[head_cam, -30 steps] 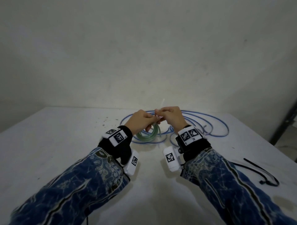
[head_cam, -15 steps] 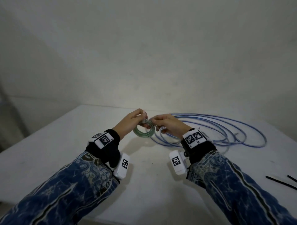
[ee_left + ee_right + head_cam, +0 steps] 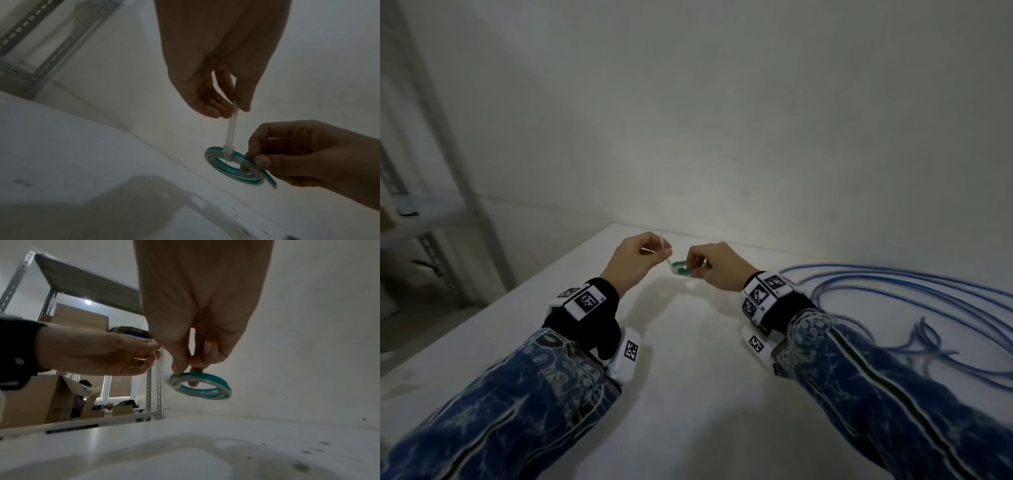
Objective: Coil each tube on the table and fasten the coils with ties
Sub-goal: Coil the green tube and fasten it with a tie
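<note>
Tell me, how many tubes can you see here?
2. A small green tube, coiled, is held above the table in the right hand; a long blue tube lies in loose loops on the table's right side. Others may be out of view.

A storeroom or stockroom, plain and bare.

Slotted-angle metal shelving (image 3: 49, 305) stands off to the left, and there are brown cardboard boxes (image 3: 80, 318) stacked on it, more cartons (image 3: 30, 400) open on the floor behind. A person sits among those boxes by a window with blinds down. Up front, a white table (image 3: 688, 394) pushed against blank white walls, its top scuffed and speckled with dark marks. One bulb glows behind the shelving.
</note>
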